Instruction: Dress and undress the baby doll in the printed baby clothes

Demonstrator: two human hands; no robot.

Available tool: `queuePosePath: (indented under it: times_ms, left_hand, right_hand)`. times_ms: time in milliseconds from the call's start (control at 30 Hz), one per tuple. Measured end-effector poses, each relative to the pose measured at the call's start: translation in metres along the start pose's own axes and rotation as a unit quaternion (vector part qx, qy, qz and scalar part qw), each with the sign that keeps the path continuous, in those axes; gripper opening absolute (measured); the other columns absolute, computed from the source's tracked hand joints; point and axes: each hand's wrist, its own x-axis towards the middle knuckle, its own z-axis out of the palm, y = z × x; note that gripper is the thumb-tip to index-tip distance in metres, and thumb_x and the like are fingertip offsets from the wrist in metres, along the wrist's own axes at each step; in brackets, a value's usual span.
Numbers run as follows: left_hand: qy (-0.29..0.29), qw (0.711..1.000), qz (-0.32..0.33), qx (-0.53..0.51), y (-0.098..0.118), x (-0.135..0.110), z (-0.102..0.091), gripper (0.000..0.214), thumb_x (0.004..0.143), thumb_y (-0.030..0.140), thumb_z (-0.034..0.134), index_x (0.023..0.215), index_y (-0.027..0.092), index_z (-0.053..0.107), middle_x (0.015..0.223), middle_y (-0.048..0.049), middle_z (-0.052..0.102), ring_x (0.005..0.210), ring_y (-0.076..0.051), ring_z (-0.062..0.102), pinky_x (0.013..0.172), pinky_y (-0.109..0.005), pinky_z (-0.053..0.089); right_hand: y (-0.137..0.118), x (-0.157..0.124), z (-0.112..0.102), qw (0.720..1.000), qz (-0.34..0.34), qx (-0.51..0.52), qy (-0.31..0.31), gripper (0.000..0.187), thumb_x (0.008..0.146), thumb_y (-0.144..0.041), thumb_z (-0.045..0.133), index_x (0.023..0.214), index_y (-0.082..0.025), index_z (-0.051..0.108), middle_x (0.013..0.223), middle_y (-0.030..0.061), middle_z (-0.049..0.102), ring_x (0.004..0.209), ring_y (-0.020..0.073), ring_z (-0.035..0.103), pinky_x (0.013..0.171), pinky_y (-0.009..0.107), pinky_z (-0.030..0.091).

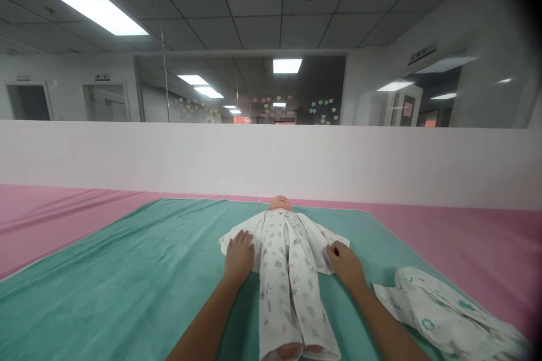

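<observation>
A baby doll lies on its back, its pinkish head (280, 202) at the far end and its feet towards me. It is dressed in white printed pants (277, 287) and a white printed top (311, 231) with wide sleeves spread to both sides. My left hand (239, 256) rests on the left sleeve, fingers stretched over the cloth. At the right sleeve's lower outer edge, my right hand (345, 262) has its fingers curled in a pinch on the fabric. Part of a foot (290, 351) shows inside a pant leg.
Under the doll spreads a teal blanket (127, 282) over a pink sheet (457, 242). A crumpled white cloth with teal prints (449, 316) lies at the right, beyond my right forearm. A low white wall (212, 161) stands behind, with large windows above it.
</observation>
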Motion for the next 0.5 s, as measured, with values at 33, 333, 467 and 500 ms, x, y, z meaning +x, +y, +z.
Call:
queuePosePath:
  times_ms: [33, 333, 467, 500]
  left_hand:
    - [-0.022, 1.000, 0.017, 0.002, 0.001, -0.001, 0.003, 0.033, 0.083, 0.019, 0.036, 0.113, 0.021, 0.052, 0.131, -0.0063, 0.047, 0.128, -0.024, 0.031, 0.103, -0.045, 0.025]
    - [-0.101, 0.994, 0.025, -0.029, 0.012, -0.012, 0.005, 0.034, 0.088, 0.026, 0.032, 0.115, 0.026, 0.052, 0.123, -0.0058, 0.054, 0.117, -0.023, 0.044, 0.103, -0.046, 0.024]
    - [-0.104, 0.994, 0.018, -0.036, 0.017, -0.012, -0.001, 0.034, 0.088, 0.027, 0.033, 0.115, 0.025, 0.053, 0.122, -0.0058, 0.055, 0.116, -0.023, 0.045, 0.102, -0.043, 0.025]
    - [-0.107, 0.993, 0.020, -0.036, 0.017, -0.012, -0.002, 0.034, 0.088, 0.027, 0.033, 0.115, 0.025, 0.054, 0.122, -0.0061, 0.054, 0.116, -0.023, 0.045, 0.101, -0.043, 0.026]
  right_hand:
    - [-0.003, -0.002, 0.000, 1.000, -0.009, 0.009, 0.004, 0.030, 0.081, -0.040, 0.034, 0.059, -0.021, 0.030, 0.056, -0.0023, 0.044, 0.053, 0.0131, 0.042, 0.050, 0.025, 0.025]
    - [-0.019, -0.015, 0.002, 0.994, -0.067, 0.071, -0.045, 0.033, 0.086, -0.044, 0.032, 0.062, -0.021, 0.036, 0.057, -0.0019, 0.046, 0.055, 0.0140, 0.044, 0.052, 0.025, 0.029]
    - [-0.021, -0.015, 0.001, 0.994, -0.065, 0.081, -0.040, 0.032, 0.087, -0.042, 0.034, 0.064, -0.021, 0.040, 0.062, -0.0013, 0.049, 0.057, 0.0141, 0.046, 0.055, 0.026, 0.031]
    - [-0.022, -0.014, 0.001, 0.994, -0.063, 0.085, -0.035, 0.031, 0.088, -0.041, 0.034, 0.065, -0.021, 0.041, 0.064, -0.0009, 0.050, 0.059, 0.0142, 0.047, 0.056, 0.026, 0.032]
